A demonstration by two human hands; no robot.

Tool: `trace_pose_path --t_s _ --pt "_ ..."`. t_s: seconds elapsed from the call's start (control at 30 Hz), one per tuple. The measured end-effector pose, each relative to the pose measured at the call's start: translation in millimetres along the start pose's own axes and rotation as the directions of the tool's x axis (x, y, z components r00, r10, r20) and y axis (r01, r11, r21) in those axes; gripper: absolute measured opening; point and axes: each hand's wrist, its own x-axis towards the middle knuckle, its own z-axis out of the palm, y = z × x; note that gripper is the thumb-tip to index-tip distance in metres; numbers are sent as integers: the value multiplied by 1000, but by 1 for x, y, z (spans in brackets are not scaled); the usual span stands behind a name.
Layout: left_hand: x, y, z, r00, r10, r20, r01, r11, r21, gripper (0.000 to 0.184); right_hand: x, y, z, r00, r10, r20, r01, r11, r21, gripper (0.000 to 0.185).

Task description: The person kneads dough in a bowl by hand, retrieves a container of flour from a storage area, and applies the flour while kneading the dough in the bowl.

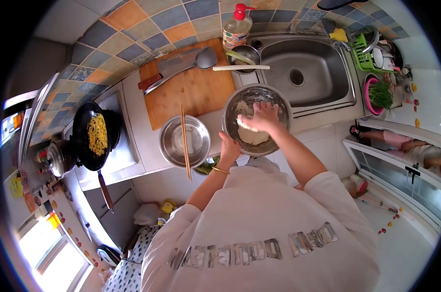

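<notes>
In the head view, a pale dough mass (253, 136) is lying inside the steel mixing bowl (286, 125), which is standing near the front of the tabletop (145, 148), directly before the person; this position is apparently keeping the work within reach of both arms. The right hand (264, 117) is resting palm-down on the dough, open with fingers spread and not closed around anything; the spread is probably distributing pressure. The left hand (229, 147) is bearing against the near left side of the bowl, thumb raised, presumably steadying it against that load; its remaining fingers are hidden, so the closure of its grip cannot be told. Just left, a second steel bowl (165, 155) is carrying a pair of chopsticks (185, 141) across its rim, likely keeping them off the work surface. Behind it, a cutting board (194, 97) is supporting a cleaver (179, 60) and a spatula (206, 58) toward its rear, an arrangement leaving its front portion free. Farther left, a wok (84, 146) is holding yellow pieces (97, 135).
</notes>
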Motion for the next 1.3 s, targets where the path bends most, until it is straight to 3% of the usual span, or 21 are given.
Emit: trace_pose_path --t_s 0.07,0.17,0.27,0.37,0.5,0.57,0.77,0.87,0.9,1.0,1.03,1.13,1.17,1.2,1.3 --pt "5 -6 2 999 29 -34 -27 999 46 35 -21 0 21 942 -149 -299 140 989 -50 78" --pt "4 -7 3 997 56 -62 -53 998 46 34 -49 6 41 866 -226 -446 278 959 54 69" --pt "-1 4 1 997 60 -45 -57 997 55 32 -44 6 53 802 -212 -558 268 963 19 59" --pt "2 4 -4 999 44 -7 -43 991 125 34 -20 3 56 807 -174 -564 226 974 23 50" --pt "-2 7 -2 1000 20 22 -21 999 36 34 12 12 51 863 -185 -469 233 971 45 45" --pt "-1 7 0 997 75 -24 -73 994 80 31 26 10 52 875 -151 -460 193 980 45 44" --pt "-1 6 -2 993 106 -55 -100 988 115 31 28 13 50 921 -137 -364 202 968 147 56" --pt "4 -1 -5 983 181 -42 -165 954 252 33 11 23 31 975 -58 -216 130 932 337 68" --pt "3 -3 -7 978 207 -30 -188 933 306 34 10 28 9 998 -47 47 24 915 403 84" --pt "5 2 -11 986 165 -37 -144 933 331 35 -3 39 -23 927 -299 228 256 946 199 90" --pt "6 6 -11 984 173 -49 -150 941 302 34 -4 41 -19 927 -320 195 288 941 178 95" --pt "1 9 -5 986 153 -65 -134 963 235 34 -6 47 -19 905 -259 339 18 817 576 91" --pt "1 9 -5 989 130 -63 -113 967 228 35 -5 47 -15 902 -241 359 10 842 540 91" --pt "0 8 -4 993 105 -62 -89 971 221 35 -8 47 2 949 -147 278 19 909 417 93" --pt "12 -10 -5 986 159 -50 -143 961 238 35 -15 49 35 939 -156 306 -124 676 726 97"
